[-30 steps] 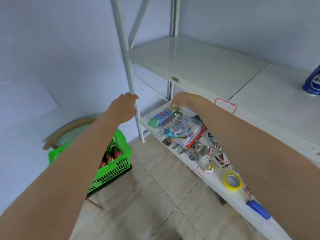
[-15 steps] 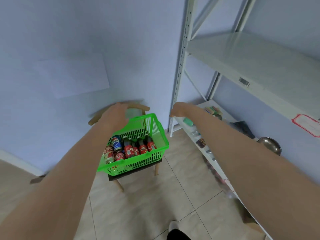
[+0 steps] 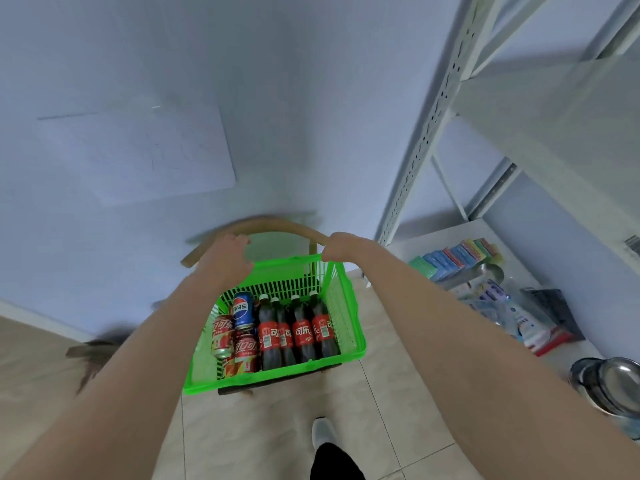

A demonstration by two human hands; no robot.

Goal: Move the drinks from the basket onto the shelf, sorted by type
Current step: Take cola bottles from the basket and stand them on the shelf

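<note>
Two bare arms reach out over the tiled floor (image 3: 263, 441). Below them sits the green basket (image 3: 273, 377) on a chair (image 3: 266, 225). Inside it are four cola bottles (image 3: 298, 332) standing in a row, and on their left some red cans (image 3: 221, 336) and one blue can (image 3: 243, 309). The left hand (image 3: 225, 256) and the right hand (image 3: 341, 245) are above the far rim of the basket, fingers curled in and holding nothing. The white shelf (image 3: 540, 109) stands to the right.
</note>
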